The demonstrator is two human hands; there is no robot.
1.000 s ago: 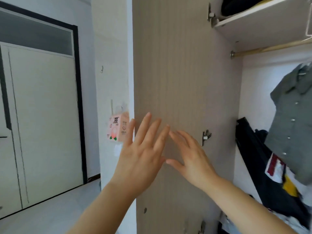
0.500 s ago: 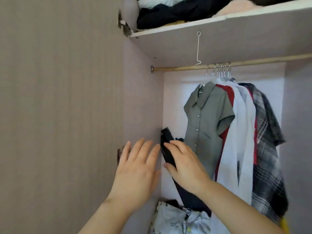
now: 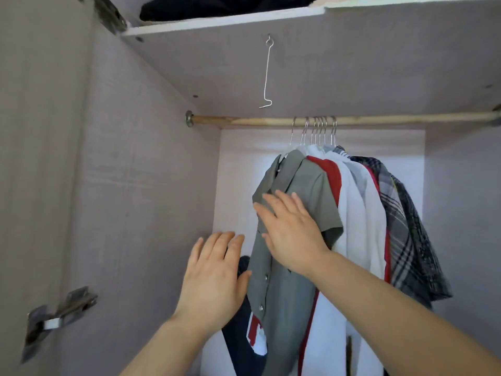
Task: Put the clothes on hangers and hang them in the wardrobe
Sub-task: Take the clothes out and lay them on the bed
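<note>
Both hands flat, fingers apart: right hand (image 3: 292, 234) on grey shirt (image 3: 284, 294) hanging from rod (image 3: 244, 121), left hand (image 3: 214, 278) just left.

Rail (image 3: 406, 120) bare from its left bracket to the first of the hanger hooks (image 3: 314, 128), which are bunched near the middle; bare again from the hooks to the right end. Open gap between the left side wall (image 3: 141, 185) and the grey shirt (image 3: 284, 294), the outermost hanging garment; the left hand (image 3: 214, 275), fingers straight, occupies it. Dark garment (image 3: 235, 348) fills the lower part of that gap. Wire hook (image 3: 267, 74) hangs from the shelf underside (image 3: 352, 63) in front of the bare left stretch. Hinge (image 3: 59, 313) projects low at the left front edge
</note>
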